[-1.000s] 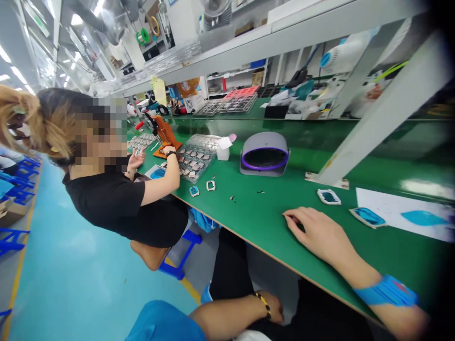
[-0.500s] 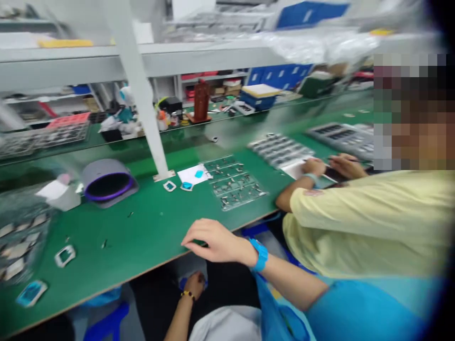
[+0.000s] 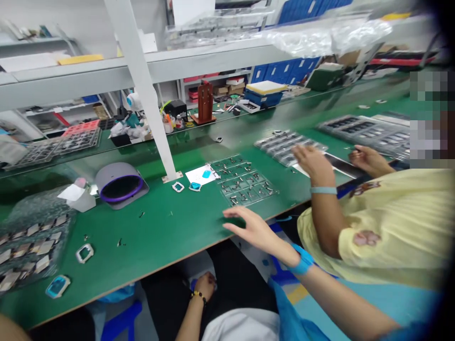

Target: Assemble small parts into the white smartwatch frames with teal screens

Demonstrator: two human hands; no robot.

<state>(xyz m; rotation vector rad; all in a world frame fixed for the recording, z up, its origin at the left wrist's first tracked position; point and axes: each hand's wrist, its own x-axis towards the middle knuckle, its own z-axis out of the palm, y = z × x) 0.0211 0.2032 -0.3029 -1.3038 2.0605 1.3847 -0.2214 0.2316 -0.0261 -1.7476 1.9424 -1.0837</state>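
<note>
My right hand [image 3: 252, 228], with a blue band at the wrist, hovers at the front edge of the green table [image 3: 170, 241]. Its thumb and fingers are apart with nothing between them. Just beyond it lies a clear tray [image 3: 245, 182] of small metal parts. My left hand [image 3: 206, 285], wearing a beaded bracelet, rests low over my dark-clothed lap; its fingers are curled in, and what they may hold is hidden. A white frame with a blue centre [image 3: 58, 286] and another white frame [image 3: 84, 254] lie on the table's left part.
A grey and purple rounded device [image 3: 122, 184] and white cup [image 3: 78, 195] stand at the left. Bubble wrap [image 3: 39, 208] bears flat pieces. A white post [image 3: 149, 94] rises mid-table. At the right, another person's hands [image 3: 313, 163] are over trays.
The view has shifted and sharpened. My right hand has moved right and its fingers have spread. The neighbouring person's nearer hand has risen. My left hand stays low at my lap.
</note>
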